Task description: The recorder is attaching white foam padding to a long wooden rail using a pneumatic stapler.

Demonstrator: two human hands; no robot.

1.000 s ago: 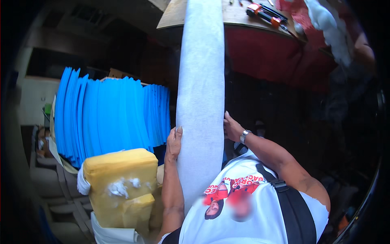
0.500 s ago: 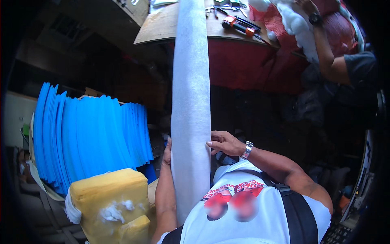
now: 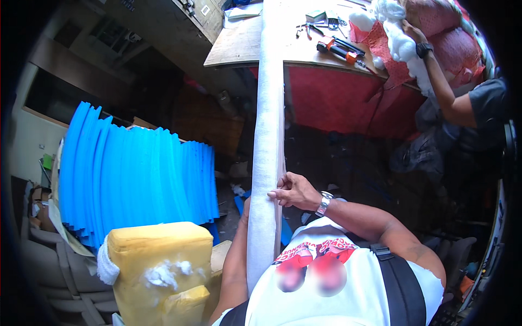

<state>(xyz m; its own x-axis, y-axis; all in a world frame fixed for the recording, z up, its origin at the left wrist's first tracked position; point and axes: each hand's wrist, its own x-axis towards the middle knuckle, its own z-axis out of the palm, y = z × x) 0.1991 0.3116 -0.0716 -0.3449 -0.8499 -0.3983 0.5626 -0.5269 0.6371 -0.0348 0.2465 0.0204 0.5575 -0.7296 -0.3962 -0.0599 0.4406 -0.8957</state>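
Observation:
A long, pale grey-white length of fabric (image 3: 266, 136) runs from my lap up to the far table, with a fold or second layer showing along its right edge. My right hand (image 3: 296, 191), with a metal watch at the wrist, pinches that right edge between thumb and fingers. On the other side my left hand (image 3: 247, 208) is against the fabric's left edge. The fabric hides its fingers, so their grip does not show.
Blue foam sheets (image 3: 141, 174) stand stacked at the left, behind a yellow foam block (image 3: 157, 247) with white fluff on it. A wooden table (image 3: 236, 46) holds an orange-and-black tool (image 3: 340, 51) and pliers (image 3: 311, 30). A co-worker's hand (image 3: 416, 33) touches white stuffing (image 3: 401, 46).
The fabric now looks narrower, its right edge turned inward. My right hand has shifted slightly right and closed on that edge; my left hand has slipped further behind. The whole view has shifted.

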